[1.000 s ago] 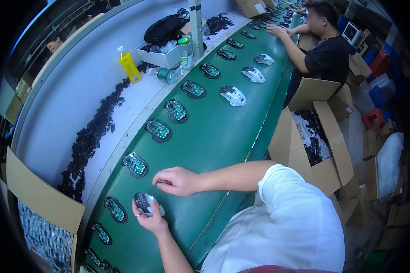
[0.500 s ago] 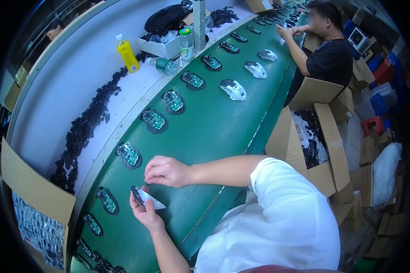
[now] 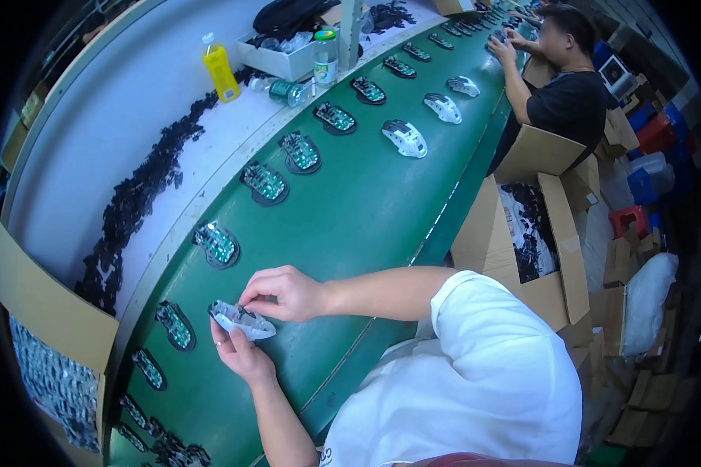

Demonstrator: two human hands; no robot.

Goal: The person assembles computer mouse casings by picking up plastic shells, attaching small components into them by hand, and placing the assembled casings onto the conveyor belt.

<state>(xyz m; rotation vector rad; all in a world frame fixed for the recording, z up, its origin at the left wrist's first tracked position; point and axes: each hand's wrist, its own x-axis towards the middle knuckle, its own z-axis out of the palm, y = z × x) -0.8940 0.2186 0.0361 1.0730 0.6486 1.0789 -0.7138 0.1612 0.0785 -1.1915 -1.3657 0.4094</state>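
A white computer-mouse shell [image 3: 251, 327] rests in my left hand [image 3: 243, 356], its hollow inside turned up above the green bench. The fingers and thumb of that hand wrap its near side. My right hand [image 3: 292, 294] reaches in from the right, fingertips pinched at the shell's upper edge. A small dark piece seems to be between them, mostly hidden by the fingers. Left of my hands lies a mouse base with a green circuit board [image 3: 216, 244], and another mouse base [image 3: 175, 325] is nearer to me.
More mouse bases line the green bench [image 3: 343, 226]; white mouse shells [image 3: 404, 138] lie farther right. A heap of black parts [image 3: 144, 194] covers the side shelf, near a yellow bottle [image 3: 221, 70]. Open carton [image 3: 557, 226] stands right; a co-worker [image 3: 565, 86] sits beyond.
My left hand has turned the mouse shell so its hollow inside faces up. My right hand has come down to the shell's edge. The view has shifted slightly.
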